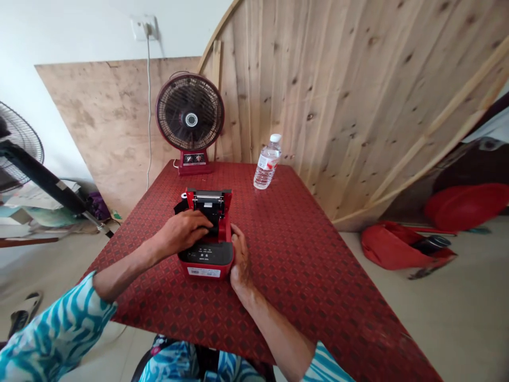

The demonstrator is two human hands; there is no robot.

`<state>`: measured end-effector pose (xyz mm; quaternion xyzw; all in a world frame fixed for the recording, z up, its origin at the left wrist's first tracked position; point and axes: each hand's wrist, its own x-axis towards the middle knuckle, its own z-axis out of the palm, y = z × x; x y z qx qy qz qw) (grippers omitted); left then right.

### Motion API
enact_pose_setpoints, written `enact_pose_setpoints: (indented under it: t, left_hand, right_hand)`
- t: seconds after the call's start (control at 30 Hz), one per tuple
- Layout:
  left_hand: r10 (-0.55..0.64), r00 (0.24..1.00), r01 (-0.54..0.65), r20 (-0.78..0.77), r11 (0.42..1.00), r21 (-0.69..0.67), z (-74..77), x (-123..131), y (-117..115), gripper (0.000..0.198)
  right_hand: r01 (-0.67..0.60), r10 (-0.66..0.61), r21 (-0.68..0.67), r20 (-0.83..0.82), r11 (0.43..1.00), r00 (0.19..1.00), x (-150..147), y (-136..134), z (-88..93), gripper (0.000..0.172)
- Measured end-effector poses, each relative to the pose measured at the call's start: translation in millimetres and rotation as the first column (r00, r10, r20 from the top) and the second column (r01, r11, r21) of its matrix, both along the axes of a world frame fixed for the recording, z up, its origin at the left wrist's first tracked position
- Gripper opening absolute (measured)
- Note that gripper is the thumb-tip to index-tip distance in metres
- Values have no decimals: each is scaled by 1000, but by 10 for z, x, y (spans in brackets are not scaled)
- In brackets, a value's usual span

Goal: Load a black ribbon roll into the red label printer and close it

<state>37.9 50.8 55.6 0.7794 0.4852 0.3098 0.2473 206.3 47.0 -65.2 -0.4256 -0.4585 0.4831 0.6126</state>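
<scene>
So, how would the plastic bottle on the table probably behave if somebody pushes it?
The bottle may tip if pushed near its white cap, because it stands tall and narrow. Once down, its round body would probably roll.

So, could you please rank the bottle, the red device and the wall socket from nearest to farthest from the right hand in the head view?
1. Red device: left, against the right hand.
2. Bottle: ahead, on the table.
3. Wall socket: farther ahead, left.
</scene>
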Motion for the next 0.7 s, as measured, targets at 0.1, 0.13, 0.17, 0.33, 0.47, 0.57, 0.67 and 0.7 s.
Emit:
enact_pose_setpoints:
  t: [0.1,0.13,0.17,0.33,0.47,0.57,0.67,0.7]
  left_hand:
    - [-2,964,-5,-266,1000,-24,-71,113,250,16]
    - [7,950,-16,-313,1000,-26,-110,138,316,18]
    - [12,939,-22,-344,999,-23,-144,158,369,20]
    - [14,890,-17,-457,1000,-4,-148,211,437,22]
    - [-4,875,8,-484,1000,7,64,196,282,28]
    - [-21,895,42,-446,998,38,287,98,67,33]
    - [-11,953,40,-302,995,90,499,-123,-115,35]
    - [35,968,-5,-248,993,120,553,-223,-142,36]
  right_hand:
    - [-17,17,11,0,1000,1000,4,10,-7,45]
    - [-22,22,14,-1,1000,1000,4,11,-7,46]
    - [-26,26,18,-2,999,1000,2,13,-6,46]
    - [-35,35,22,-24,999,999,-17,23,-9,44]
    - [-33,34,22,-29,999,999,-17,23,-2,44]
    - [-29,30,24,-20,999,999,-2,15,4,43]
    - [-28,29,14,-16,1000,999,14,10,-4,42]
    - [-32,32,6,-17,999,999,18,10,-10,43]
